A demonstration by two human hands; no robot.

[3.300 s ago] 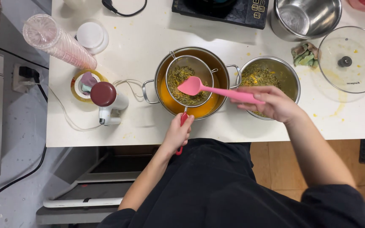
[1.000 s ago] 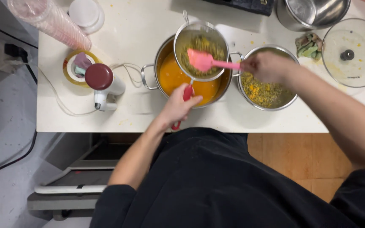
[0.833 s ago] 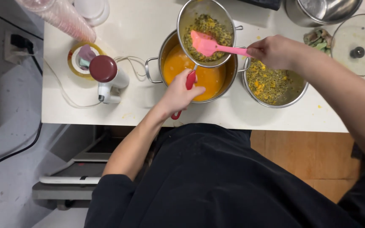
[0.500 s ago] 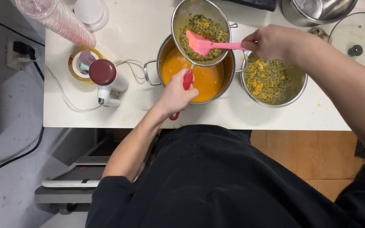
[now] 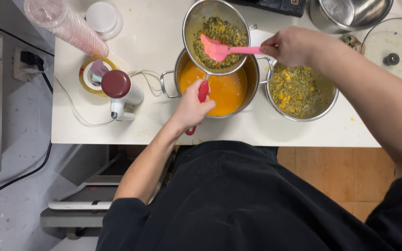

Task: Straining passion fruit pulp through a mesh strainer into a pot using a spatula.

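The left hand (image 5: 192,106) is closed around the red handle (image 5: 202,93) of a round metal strainer (image 5: 216,37), which is held over the far rim of a steel pot (image 5: 219,86) of smooth orange liquid. The strainer is loaded with greenish-yellow pulp (seeds and bits, too fine to tell apart). The right hand (image 5: 294,45) grips the end of a pink spatula (image 5: 222,49), fingers wrapped shut on its handle, and the spatula's blade lies in the pulp inside the strainer. Just to the right of the pot, touching or nearly touching it, stands a second steel pot (image 5: 301,90) holding more of the same coarse pulp. Both pots sit on a white tabletop (image 5: 154,32) flecked with small yellow splashes. To the left of the orange pot lies a white hand blender with a dark red cap (image 5: 119,90), its cord trailing across the tabletop, and behind it a stack of clear plastic cups (image 5: 66,25) lying on its side. At the far right are a glass lid (image 5: 394,51) and an empty steel bowl (image 5: 350,14).
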